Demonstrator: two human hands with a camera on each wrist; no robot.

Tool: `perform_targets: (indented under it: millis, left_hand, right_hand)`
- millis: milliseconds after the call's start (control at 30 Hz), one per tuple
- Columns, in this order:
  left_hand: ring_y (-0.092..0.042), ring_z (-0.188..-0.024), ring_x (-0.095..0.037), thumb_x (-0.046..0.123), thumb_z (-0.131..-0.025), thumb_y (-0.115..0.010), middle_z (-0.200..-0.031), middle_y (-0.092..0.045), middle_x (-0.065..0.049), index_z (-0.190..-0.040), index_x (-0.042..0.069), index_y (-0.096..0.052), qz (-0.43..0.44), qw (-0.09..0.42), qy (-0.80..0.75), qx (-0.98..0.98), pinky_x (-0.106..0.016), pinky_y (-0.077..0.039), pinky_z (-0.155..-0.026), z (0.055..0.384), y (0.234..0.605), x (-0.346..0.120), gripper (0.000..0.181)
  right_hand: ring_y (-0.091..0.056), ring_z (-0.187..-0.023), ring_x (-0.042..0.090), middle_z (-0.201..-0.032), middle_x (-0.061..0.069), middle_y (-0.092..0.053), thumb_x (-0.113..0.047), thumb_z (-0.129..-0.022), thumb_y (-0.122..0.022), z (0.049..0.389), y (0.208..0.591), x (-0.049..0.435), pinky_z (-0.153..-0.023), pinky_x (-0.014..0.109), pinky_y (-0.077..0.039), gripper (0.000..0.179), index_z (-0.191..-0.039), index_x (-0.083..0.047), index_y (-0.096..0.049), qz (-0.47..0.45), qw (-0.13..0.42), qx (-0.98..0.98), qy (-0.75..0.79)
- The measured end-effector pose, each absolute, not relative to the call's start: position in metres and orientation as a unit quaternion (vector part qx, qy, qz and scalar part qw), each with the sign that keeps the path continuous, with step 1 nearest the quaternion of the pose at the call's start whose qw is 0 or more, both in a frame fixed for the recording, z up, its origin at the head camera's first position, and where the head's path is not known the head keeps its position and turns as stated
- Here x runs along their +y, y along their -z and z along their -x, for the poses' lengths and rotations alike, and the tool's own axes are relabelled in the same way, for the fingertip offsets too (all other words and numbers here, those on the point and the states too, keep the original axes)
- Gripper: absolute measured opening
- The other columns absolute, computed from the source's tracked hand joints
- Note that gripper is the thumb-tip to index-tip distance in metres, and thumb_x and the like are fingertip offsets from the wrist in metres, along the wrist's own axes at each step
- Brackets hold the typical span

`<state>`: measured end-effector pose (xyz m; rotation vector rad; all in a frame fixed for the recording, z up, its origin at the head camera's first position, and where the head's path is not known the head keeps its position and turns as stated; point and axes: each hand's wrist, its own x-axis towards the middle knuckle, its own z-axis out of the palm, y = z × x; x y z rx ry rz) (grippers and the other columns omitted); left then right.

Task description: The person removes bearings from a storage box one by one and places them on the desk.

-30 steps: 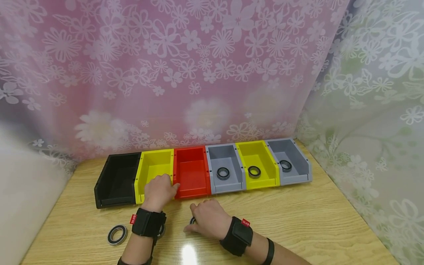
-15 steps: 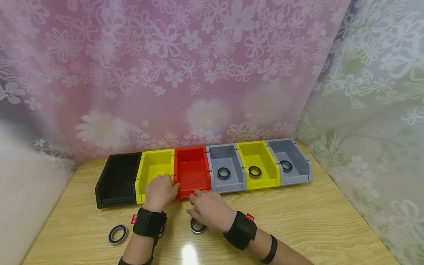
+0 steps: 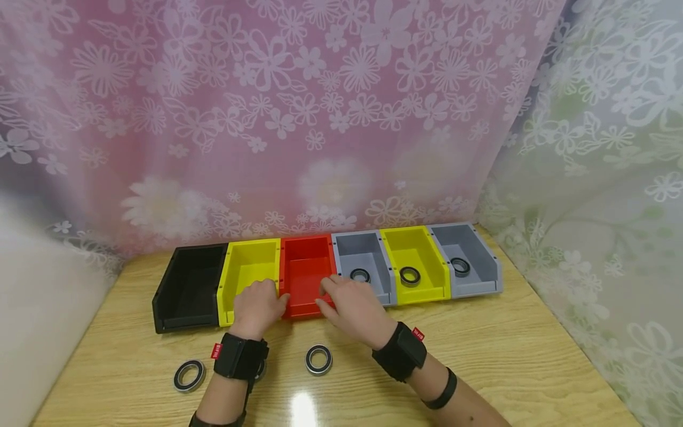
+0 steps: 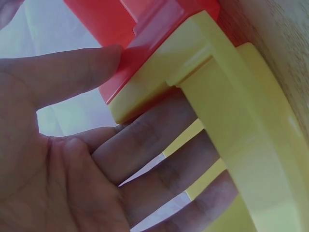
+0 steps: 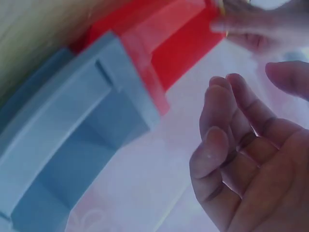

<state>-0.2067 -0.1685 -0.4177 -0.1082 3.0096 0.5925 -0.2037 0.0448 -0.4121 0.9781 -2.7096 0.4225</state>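
Note:
My left hand (image 3: 257,307) grips the adjoining walls of the left yellow bin (image 3: 253,251) and the red bin (image 3: 308,276). In the left wrist view its thumb (image 4: 91,67) lies on the red wall while the other fingers (image 4: 169,179) reach inside the yellow bin. Holding nothing, my right hand (image 3: 356,307) hovers over the front of the red bin and the left grey bin (image 3: 358,240), fingers loosely bent. A ball bearing (image 3: 309,363) lies flat on the table below it. Another bearing (image 3: 201,371) rests further left, and a third (image 3: 261,372) is mostly hidden by my left wrist.
A black bin (image 3: 192,284) ends the row on the left. The left grey bin, the right yellow bin (image 3: 405,243) and the right grey bin (image 3: 453,236) each hold one bearing. A flowered curtain (image 3: 320,118) hangs close behind, above the wooden table (image 3: 480,356).
My right hand has let go of the bearing on the table and moved up and right, over the red and grey bins. My left hand stays on the bin walls.

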Motion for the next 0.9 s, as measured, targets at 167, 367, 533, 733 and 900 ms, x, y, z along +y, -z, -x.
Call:
perform_targets:
  millis: [167, 367, 533, 733, 900]
  left_hand:
    - [-0.05, -0.055, -0.025, 0.03, -0.095, -0.073, -0.059, -0.05, -0.007, -0.069, 0.006, -0.059, 0.037, 0.037, -0.195, 0.979, -0.033, -0.034, -0.053, 0.206, 0.418, -0.168, 0.039]
    - [-0.049, -0.054, -0.025, 0.029, -0.095, -0.073, -0.058, -0.049, -0.008, -0.068, 0.006, -0.058, 0.036, 0.035, -0.201, 0.978, -0.033, -0.034, -0.052, 0.205, 0.418, -0.168, 0.039]
    - [-0.049, -0.054, -0.025, 0.029, -0.095, -0.074, -0.058, -0.048, -0.008, -0.069, 0.005, -0.059, 0.037, 0.034, -0.203, 0.978, -0.032, -0.034, -0.052, 0.204, 0.416, -0.168, 0.038]
    - [-0.049, -0.054, -0.025, 0.03, -0.095, -0.074, -0.058, -0.048, -0.008, -0.068, 0.005, -0.058, 0.039, 0.03, -0.198, 0.979, -0.032, -0.034, -0.052, 0.203, 0.414, -0.167, 0.04]
    - [-0.048, -0.052, -0.025, 0.03, -0.096, -0.073, -0.057, -0.047, -0.007, -0.066, 0.006, -0.057, 0.039, 0.026, -0.196, 0.979, -0.032, -0.032, -0.05, 0.202, 0.413, -0.166, 0.042]
  right_hand:
    - [-0.05, -0.062, 0.008, -0.079, -0.006, -0.059, -0.031, -0.098, -0.072, 0.213, 0.405, 0.059, -0.053, 0.021, -0.041, 0.017, -0.098, -0.016, -0.065, -0.301, 0.132, -0.93, -0.166]
    - [-0.049, -0.06, 0.008, -0.078, -0.003, -0.06, -0.03, -0.097, -0.073, 0.222, 0.396, 0.074, -0.05, 0.022, -0.039, 0.018, -0.102, -0.014, -0.066, -0.272, 0.139, -0.935, -0.181]
    - [-0.056, -0.068, 0.011, -0.087, 0.002, -0.067, -0.029, -0.097, -0.073, 0.226, 0.388, 0.084, -0.053, 0.022, -0.044, 0.018, -0.105, -0.013, -0.068, -0.246, 0.135, -0.941, -0.191]
    - [-0.049, -0.059, 0.011, -0.08, 0.0, -0.059, -0.033, -0.1, -0.069, 0.229, 0.384, 0.092, -0.049, 0.024, -0.041, 0.021, -0.107, -0.013, -0.067, -0.219, 0.123, -0.948, -0.196]
    - [-0.045, -0.056, 0.013, -0.081, 0.002, -0.061, -0.035, -0.101, -0.068, 0.231, 0.381, 0.101, -0.049, 0.026, -0.04, 0.023, -0.108, -0.013, -0.067, -0.195, 0.109, -0.953, -0.204]
